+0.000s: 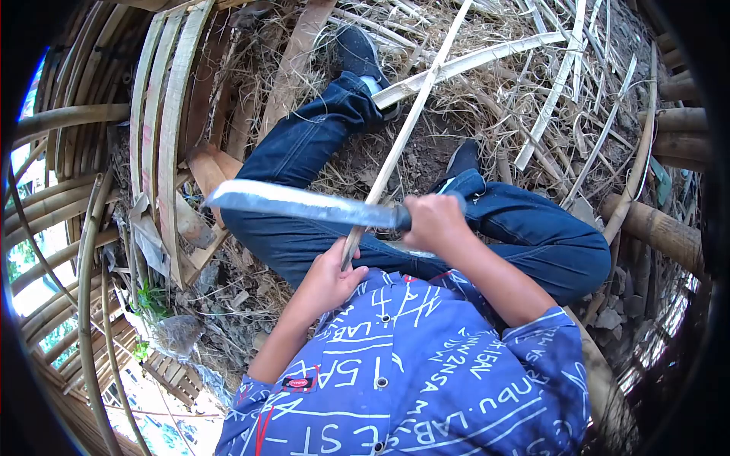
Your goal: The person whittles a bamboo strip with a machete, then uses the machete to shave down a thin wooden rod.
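My right hand [437,222] is wrapped round the dark handle of a machete [296,205]. Its long, broad blade points left and lies across a thin bamboo strip [401,140], close above my left hand. Fingers of my left hand [331,277] are closed on the near end of that strip, just in front of my shirt [395,357]. From there the strip runs away between my bent legs, up past the top of the view. Near my foot it passes over a wider, pale split bamboo slat [487,62].
Dry shavings [517,91] and loose strips litter the ground ahead. On the left, long flat slats [169,114] stand beside a bamboo pole wall [57,201]. A thick bamboo pole [658,232] lies at the right. My shoes [357,52] rest among the shavings.
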A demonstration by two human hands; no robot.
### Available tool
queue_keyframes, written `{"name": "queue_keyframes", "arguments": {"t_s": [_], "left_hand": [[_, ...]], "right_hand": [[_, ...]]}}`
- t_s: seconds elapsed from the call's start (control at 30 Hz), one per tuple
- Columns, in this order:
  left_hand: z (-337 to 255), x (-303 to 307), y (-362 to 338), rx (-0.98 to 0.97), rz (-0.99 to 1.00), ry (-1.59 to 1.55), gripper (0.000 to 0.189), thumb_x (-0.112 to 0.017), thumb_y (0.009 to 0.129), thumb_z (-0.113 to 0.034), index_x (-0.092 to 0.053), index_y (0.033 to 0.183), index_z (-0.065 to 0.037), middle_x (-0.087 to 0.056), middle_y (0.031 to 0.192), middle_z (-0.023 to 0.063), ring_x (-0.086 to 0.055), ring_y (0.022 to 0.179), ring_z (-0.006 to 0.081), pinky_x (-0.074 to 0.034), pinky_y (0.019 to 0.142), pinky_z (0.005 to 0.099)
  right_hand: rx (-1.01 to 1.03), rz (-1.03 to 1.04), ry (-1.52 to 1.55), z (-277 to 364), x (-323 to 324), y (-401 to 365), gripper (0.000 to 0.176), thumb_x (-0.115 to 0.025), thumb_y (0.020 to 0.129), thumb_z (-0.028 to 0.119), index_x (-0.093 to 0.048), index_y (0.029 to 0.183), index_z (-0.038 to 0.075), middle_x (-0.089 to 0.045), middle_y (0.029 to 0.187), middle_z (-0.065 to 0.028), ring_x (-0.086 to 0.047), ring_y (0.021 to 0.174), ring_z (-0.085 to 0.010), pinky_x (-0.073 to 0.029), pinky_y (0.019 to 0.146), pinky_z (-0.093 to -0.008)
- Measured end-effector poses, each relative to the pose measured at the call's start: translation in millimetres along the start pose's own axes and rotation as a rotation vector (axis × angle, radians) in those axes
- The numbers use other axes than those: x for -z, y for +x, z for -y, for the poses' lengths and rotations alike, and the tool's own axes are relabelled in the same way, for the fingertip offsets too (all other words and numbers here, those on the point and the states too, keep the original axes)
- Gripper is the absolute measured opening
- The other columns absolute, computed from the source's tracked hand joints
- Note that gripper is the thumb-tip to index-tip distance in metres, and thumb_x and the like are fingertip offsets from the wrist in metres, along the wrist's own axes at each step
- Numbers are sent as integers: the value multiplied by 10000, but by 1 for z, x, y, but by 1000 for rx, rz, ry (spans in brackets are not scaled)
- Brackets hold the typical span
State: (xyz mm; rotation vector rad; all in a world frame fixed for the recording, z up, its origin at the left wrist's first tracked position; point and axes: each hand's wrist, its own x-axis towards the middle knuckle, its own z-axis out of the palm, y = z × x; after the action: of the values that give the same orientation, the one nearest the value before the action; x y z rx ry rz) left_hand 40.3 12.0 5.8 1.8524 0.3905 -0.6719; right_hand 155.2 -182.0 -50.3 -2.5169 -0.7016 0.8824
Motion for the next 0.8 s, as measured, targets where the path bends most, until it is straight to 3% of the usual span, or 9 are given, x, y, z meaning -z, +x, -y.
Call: {"name": "queue_keyframes", "arguments": {"t_s": [0.1,0.17,0.3,0.37,0.43,0.63,0.8], "left_hand": [[1,1,-4,46,12,16,259,-703,826,-61,-493,975,-36,-422,623,-35,-379,545,40,-326,486,226],[3,-1,-5,63,32,-15,268,-705,821,-63,-497,981,-9,-466,609,33,-459,531,112,-394,508,292],[4,-7,-5,42,41,-26,271,-710,822,-73,-496,977,-12,-461,606,31,-458,531,110,-392,507,290],[5,-7,-3,7,21,-44,263,-706,822,-61,-494,974,-34,-415,597,-39,-381,538,40,-330,488,229],[-3,-2,-4,32,21,-29,261,-705,822,-61,-495,973,-33,-417,599,-37,-381,536,40,-329,486,231],[5,1,3,43,20,-3,252,-702,821,-58,-499,968,-34,-434,611,-28,-388,533,41,-322,481,233],[3,-2,2,39,4,8,255,-697,828,-54,-498,985,-32,-435,629,-21,-395,562,39,-351,494,228]], "right_hand": [[-104,-109,-102,-26,12,21,238,-702,643,260,-664,794,81,-679,783,-181,-677,776,-351,-539,734,-457],[-248,-98,-105,-49,29,34,276,-691,664,229,-694,887,66,-696,871,-183,-689,846,-346,-547,792,-433],[-395,-231,-56,-96,49,56,249,-660,701,194,-691,888,33,-683,892,-232,-670,874,-385,-534,814,-462],[-393,-250,-30,-102,46,60,237,-653,707,191,-691,876,29,-682,881,-231,-670,864,-388,-531,816,-469],[-397,-257,-1,-99,41,58,226,-647,713,188,-691,864,26,-682,869,-231,-669,854,-392,-528,818,-477],[-30,-50,-5,-28,27,6,178,-654,646,191,-663,744,42,-650,693,-211,-656,716,-400,-534,711,-491],[24,10,-25,-28,13,3,197,-669,609,219,-655,735,69,-655,695,-191,-661,723,-380,-528,704,-481]]}}
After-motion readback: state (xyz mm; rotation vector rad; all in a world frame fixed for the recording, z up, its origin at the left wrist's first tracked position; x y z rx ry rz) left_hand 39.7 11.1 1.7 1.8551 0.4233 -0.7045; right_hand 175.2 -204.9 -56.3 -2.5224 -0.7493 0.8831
